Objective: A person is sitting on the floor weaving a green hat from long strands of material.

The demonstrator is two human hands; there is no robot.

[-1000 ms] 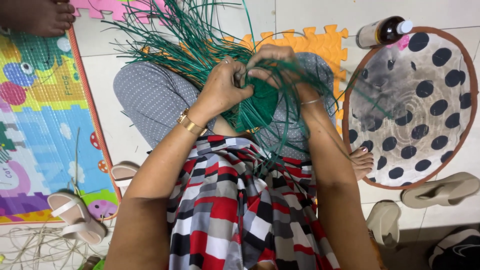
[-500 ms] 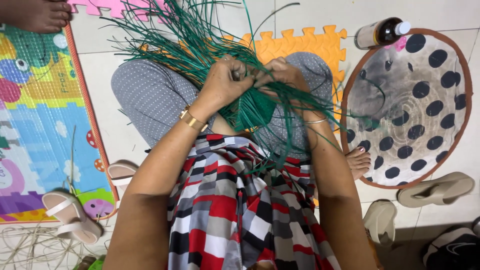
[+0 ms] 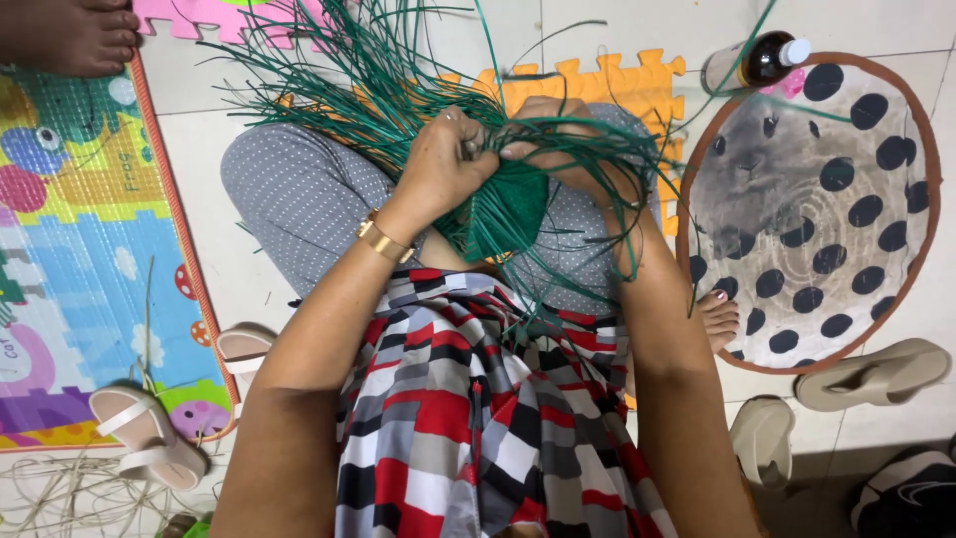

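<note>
A small woven green piece rests on my lap, with several long green strands fanning up and to the left from it. My left hand, a gold watch on its wrist, pinches strands at the piece's top edge. Just to the right, my right hand grips the same top edge with strands draped over its wrist. The fingertips of both hands nearly meet.
A colourful play mat lies at left, a round dotted mat at right with a dark bottle at its top. Sandals and slippers sit on the tiled floor. Another person's foot is top left. Pale strands lie bottom left.
Both hands have shifted slightly upward and left on the piece's top edge, and the strands have swung with them.
</note>
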